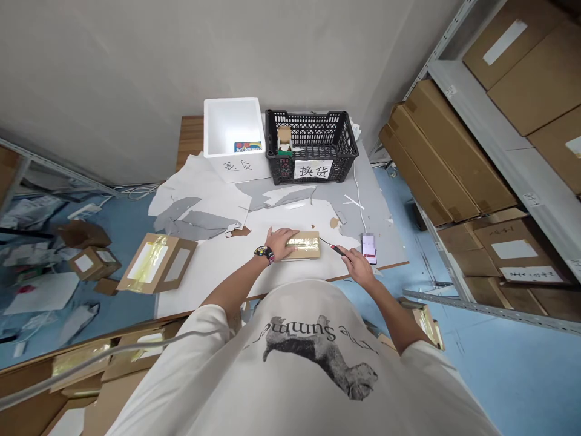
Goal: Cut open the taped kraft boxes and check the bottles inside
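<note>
A small cardboard box (306, 247) with clear yellowish tape along its top lies on the white-covered table in front of me. My left hand (280, 243) holds its left end down, fingers over the top. In my right hand (357, 265) is a slim screwdriver-like tool (336, 249) with a red and black handle. Its thin metal shaft points left, and the tip is at the box's right end; whether it touches is too small to tell. A phone (369, 247) with a lit screen and a white cable lies just beyond my right hand.
At the table's back stand a white foam box (233, 163) and a black plastic crate (313, 165) holding small items. A taped carton (157, 264) sits at the left edge. Torn paper covers the tabletop. Shelves with cartons (458, 145) rise at right; more boxes lie left.
</note>
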`<action>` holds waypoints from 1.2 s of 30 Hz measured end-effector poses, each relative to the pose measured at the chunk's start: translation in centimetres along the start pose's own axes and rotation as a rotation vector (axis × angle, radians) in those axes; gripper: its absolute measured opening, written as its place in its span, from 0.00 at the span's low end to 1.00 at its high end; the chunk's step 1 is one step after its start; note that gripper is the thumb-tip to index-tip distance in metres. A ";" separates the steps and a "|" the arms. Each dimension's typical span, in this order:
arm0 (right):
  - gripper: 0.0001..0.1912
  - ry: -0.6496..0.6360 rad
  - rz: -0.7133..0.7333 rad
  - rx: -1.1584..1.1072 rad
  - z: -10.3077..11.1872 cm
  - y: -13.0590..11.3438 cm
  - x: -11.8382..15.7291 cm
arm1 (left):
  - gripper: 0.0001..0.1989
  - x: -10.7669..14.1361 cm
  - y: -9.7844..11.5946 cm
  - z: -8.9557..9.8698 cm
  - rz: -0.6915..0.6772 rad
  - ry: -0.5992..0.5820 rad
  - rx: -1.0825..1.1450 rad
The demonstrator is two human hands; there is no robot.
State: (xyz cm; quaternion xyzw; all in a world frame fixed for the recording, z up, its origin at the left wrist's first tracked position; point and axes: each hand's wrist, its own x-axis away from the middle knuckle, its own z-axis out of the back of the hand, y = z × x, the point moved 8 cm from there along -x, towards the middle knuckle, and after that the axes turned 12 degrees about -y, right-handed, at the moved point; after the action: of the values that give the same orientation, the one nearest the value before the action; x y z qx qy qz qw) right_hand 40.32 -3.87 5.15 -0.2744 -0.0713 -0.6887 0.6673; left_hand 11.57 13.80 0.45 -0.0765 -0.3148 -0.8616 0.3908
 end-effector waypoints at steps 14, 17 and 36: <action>0.29 -0.068 0.046 0.192 -0.2 -1.4 0.0 | 0.32 0.5 0.0 -0.7 0.051 0.088 -0.095; 0.30 -0.075 0.024 0.253 0.0 -2.5 -0.6 | 0.32 0.5 0.1 -0.7 0.049 0.090 -0.092; 0.34 -0.109 -0.108 0.312 -1.3 -3.1 -1.0 | 0.32 0.7 0.2 -0.7 0.035 0.096 -0.085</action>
State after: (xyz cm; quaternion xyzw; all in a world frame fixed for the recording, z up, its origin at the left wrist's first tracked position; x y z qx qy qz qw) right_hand 36.97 -3.28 4.40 -0.2003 -0.2282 -0.6881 0.6590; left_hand 11.33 12.89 0.22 -0.0573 -0.2574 -0.8700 0.4166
